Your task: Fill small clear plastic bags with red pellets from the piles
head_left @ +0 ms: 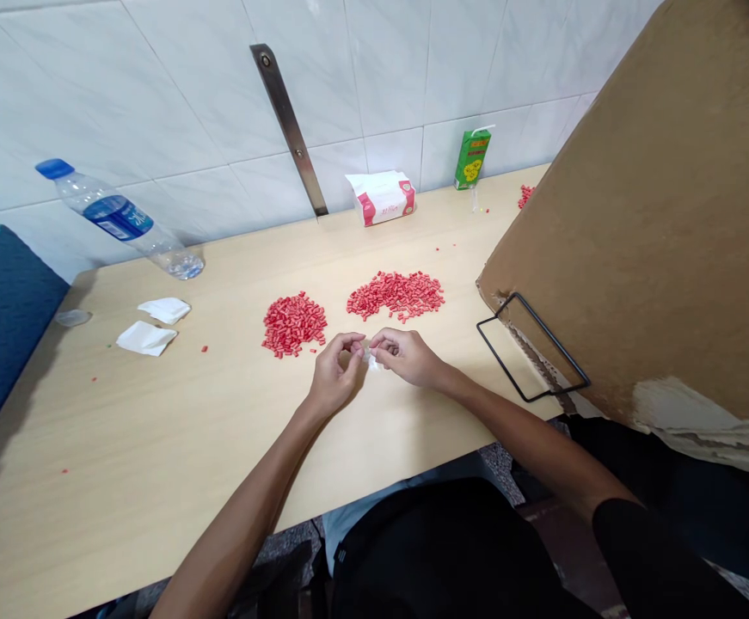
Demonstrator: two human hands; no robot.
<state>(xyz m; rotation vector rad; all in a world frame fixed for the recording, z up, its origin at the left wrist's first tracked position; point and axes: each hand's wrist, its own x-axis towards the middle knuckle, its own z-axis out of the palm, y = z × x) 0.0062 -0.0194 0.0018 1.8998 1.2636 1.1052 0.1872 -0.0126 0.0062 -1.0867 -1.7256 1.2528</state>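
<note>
Now: both hands meet over the near middle of the table [155, 447], fingertips drawn together. The left hand [334, 374] and the right hand [408, 354] each pinch with thumb and forefinger on one small pale piece [370, 359], held between them just above the table surface; it is too small to tell what it is. Just beyond the hands lie two heaps of red pellets. The left heap [293, 322] is compact and sits near the left hand. The right heap [396, 294] is flatter and wider, beyond the right hand. The heaps lie apart, not touching, and single stray pellets dot the table around them. Far left, a clear water bottle [119, 219] with a blue cap lies tilted by the tiled wall [155, 86]. Two crumpled white tissues [155, 325] lie near it. A tissue pack [382, 198] and an upright green drink carton [472, 159] stand at the wall. A metal strip [289, 129] slants up the tiles. At right, a large cardboard box [658, 215] is tilted over the table edge, with a black wire frame [532, 348] at its lower corner.
</note>
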